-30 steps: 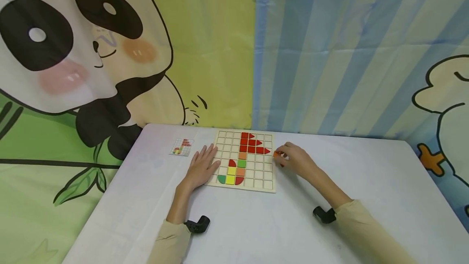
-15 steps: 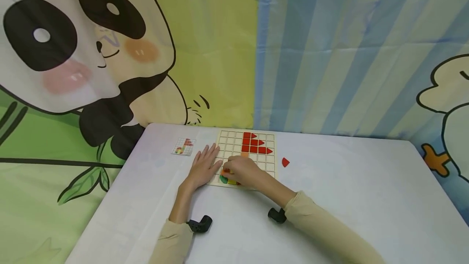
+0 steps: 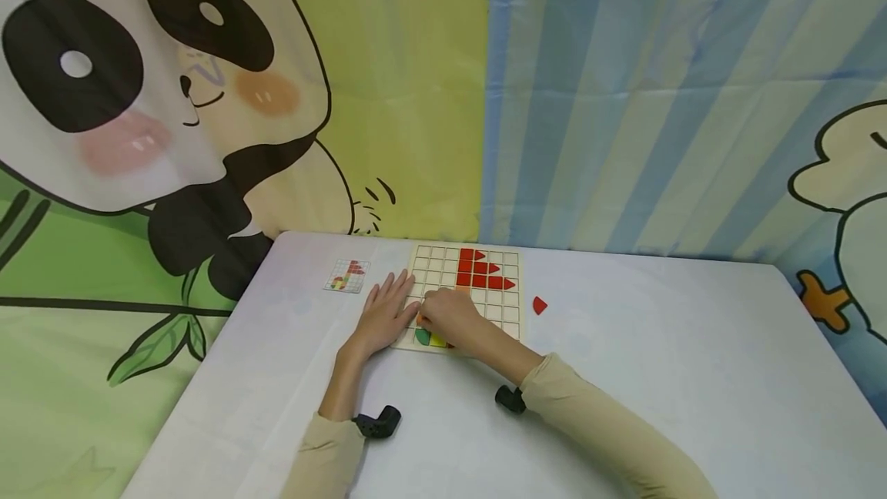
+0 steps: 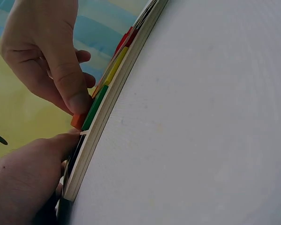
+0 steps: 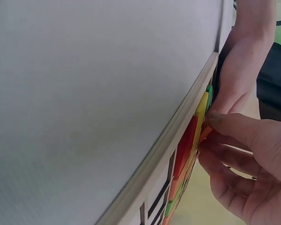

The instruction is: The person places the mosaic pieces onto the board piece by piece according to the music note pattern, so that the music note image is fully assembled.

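A pale gridded board lies on the table, several coloured tiles set in its cells. Across its left edge my left hand rests flat with fingers extended. My right hand reaches over the lower left of the board, where thumb and fingers pinch an orange tile at the cells above a green rounded tile. In the right wrist view, a yellow tile and a red tile sit near the pinching fingers. Red tiles form rows at the board's top. My right hand hides some middle tiles.
A small pattern card lies left of the board. To the right, a loose red tile with a rounded side rests on the white table. A printed cloth hangs behind the table.
My right hand has moved left from beside the board to its lower left, bringing the orange tile. The loose red tile, partly covered before, is uncovered. My left hand stays on the board's edge.
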Available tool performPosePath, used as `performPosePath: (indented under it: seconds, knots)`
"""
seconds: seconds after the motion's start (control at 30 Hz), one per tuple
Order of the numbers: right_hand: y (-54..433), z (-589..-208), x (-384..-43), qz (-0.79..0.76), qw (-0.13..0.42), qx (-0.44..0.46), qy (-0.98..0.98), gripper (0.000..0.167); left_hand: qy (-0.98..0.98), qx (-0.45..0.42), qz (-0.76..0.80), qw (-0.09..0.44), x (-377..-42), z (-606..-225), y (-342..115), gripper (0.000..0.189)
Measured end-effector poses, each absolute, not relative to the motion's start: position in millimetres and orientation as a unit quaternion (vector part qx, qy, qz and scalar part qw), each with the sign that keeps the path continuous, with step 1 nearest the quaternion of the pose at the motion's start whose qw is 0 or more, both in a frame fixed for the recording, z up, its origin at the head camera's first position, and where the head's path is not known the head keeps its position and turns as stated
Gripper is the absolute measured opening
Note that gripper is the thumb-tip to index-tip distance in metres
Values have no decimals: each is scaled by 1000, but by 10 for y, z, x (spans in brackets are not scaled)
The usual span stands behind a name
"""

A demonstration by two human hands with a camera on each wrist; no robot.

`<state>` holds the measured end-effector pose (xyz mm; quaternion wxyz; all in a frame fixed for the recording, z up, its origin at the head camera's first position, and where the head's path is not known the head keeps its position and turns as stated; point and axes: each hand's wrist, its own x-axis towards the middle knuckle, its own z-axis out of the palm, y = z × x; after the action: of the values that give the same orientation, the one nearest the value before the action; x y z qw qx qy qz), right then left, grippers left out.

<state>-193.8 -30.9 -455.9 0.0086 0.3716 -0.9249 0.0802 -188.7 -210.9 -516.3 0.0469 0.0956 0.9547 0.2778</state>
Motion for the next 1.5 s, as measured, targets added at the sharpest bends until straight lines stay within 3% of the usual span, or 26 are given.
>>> performPosePath:
  seconds: [0.5, 0.77, 1.13, 1.5]
  knots:
    - [24, -4400, -1800, 104, -24, 412, -905, 8, 951, 96, 289, 52, -1885, -5162, -2125, 65]
    - [796, -4388, -1571, 117, -23, 389, -914, 23, 953, 97, 283, 55, -1901, -5170, -2110, 66]
    - [1510, -4577, -1312, 128, -12, 344, -930, 25, 951, 92, 291, 54, -1885, -5173, -2114, 67]
    - [1633, -4607, -1650, 131, -10, 303, -944, 37, 950, 92, 294, 49, -1887, -5177, -2111, 67]
